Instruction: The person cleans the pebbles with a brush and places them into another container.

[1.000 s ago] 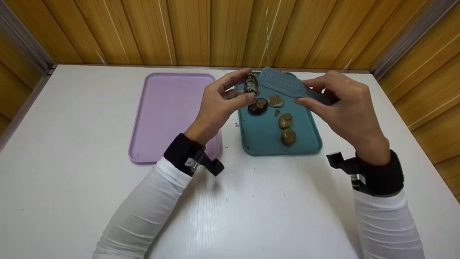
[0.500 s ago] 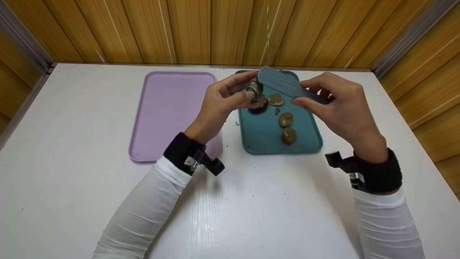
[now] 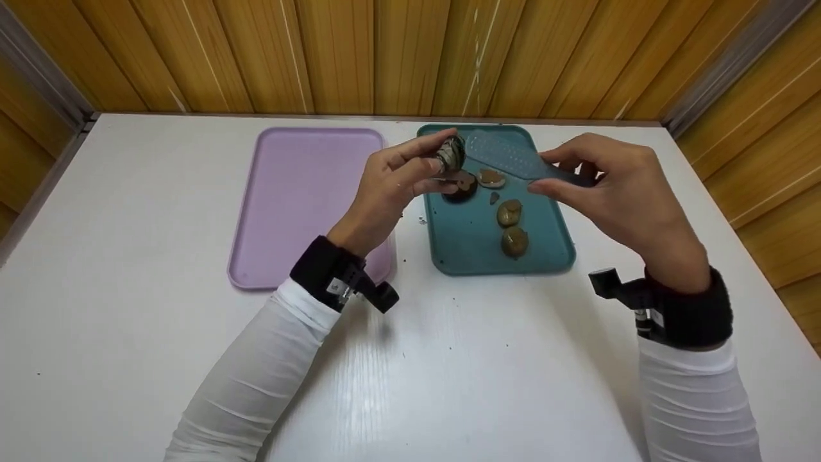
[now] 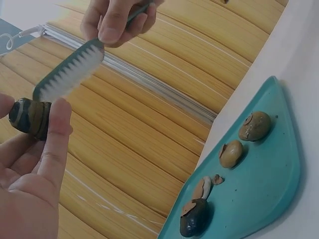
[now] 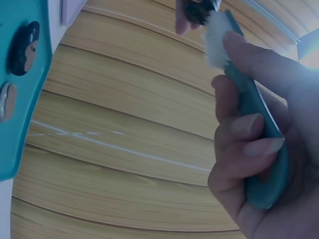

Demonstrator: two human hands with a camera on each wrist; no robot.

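Your left hand (image 3: 385, 189) pinches a striped stone (image 3: 450, 154) between thumb and fingers (image 4: 55, 134), raised above the teal tray (image 3: 471, 247). Your right hand (image 3: 616, 186) curls round the handle of a blue brush (image 3: 507, 154), bristles touching the stone. The handle's end is hidden in your palm. Both forearms rise from the counter (image 3: 449, 359).

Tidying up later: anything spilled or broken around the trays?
Yes. Small dark crumbs lie on the white table beside the teal tray, and a loose shell-like chip sits among the tray's brown stones.
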